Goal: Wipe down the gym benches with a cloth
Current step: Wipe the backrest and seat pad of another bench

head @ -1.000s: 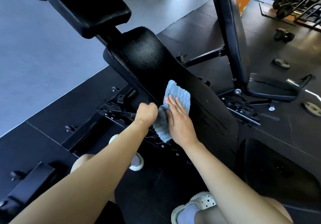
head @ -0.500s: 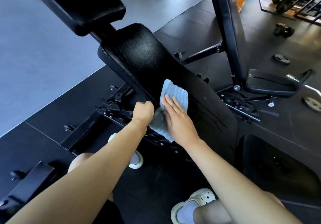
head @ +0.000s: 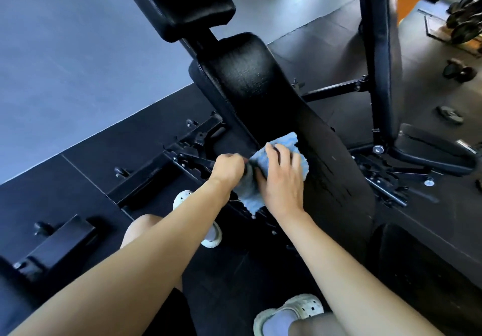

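A dumbbell (head: 459, 70) and a weight plate (head: 450, 114) on black floor mats (head: 422, 80), near a weight rack (head: 467, 20).

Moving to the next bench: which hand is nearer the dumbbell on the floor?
Right. The right hand, on the cloth, is left of the dumbbell; the left hand is farther left, at the cloth's other edge.
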### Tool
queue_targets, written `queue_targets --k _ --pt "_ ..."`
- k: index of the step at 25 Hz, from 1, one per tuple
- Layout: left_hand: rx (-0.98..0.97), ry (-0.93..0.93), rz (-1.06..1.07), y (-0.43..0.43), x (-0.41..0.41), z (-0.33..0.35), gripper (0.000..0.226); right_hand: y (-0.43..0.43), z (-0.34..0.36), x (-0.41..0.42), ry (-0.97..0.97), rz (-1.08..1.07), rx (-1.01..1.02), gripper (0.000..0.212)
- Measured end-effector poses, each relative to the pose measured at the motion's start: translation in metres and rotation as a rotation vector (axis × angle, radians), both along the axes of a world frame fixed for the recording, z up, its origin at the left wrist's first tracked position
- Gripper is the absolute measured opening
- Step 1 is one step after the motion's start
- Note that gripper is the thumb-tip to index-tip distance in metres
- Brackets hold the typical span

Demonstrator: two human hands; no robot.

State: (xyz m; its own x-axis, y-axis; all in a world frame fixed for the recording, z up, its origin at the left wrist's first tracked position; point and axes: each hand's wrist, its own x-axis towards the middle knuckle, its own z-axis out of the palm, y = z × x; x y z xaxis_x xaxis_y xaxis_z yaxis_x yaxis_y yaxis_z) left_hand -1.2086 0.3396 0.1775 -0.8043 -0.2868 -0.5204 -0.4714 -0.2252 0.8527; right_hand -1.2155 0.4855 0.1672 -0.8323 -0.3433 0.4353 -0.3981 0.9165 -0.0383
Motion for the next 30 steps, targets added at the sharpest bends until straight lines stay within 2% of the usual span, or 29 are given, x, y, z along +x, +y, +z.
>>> queue_targets --k 3,8,10,14,19,22,26,28,30 --pt "0.02 -0.022 0.012 -0.013 0.0 -0.007 0.027 -0.032 0.007 -0.022 0.096 -0.018 -0.005 0.051" --pt "-0.016 -0.002 0.094 -0.033 -0.004 0.002 0.024 -0.081 0.023 -0.054 0.218 0.043 0.024 0.064" --pt "-0.022 0.005 0.102 -0.032 -0.005 0.002 0.026 -0.075 0.025 -0.052 0.191 0.046 0.05 0.073" --pt "-0.006 0.0 0.073 -0.012 -0.005 -0.005 0.015 -0.039 0.007 -0.031 0.147 -0.046 0.052 0.087" --pt "0.082 -0.129 -0.052 0.008 0.001 -0.017 0.022 0.001 -0.013 -0.004 0.046 -0.03 -0.104 0.096" --pt "0.124 -0.114 -0.081 0.02 0.0 -0.012 0.031 -0.016 0.003 -0.019 0.004 -0.011 -0.166 0.086" --pt "0.229 -0.006 0.068 0.011 -0.012 0.005 0.038 -0.049 0.035 -0.042 0.015 0.096 -0.179 0.066" --pt "0.291 0.045 0.107 0.005 -0.012 0.002 0.04 -0.04 0.04 -0.041 -0.035 0.148 -0.233 0.06" --pt "0.328 0.083 0.05 0.013 -0.003 -0.01 0.041 -0.02 0.036 -0.034 -0.049 0.193 -0.217 0.053"
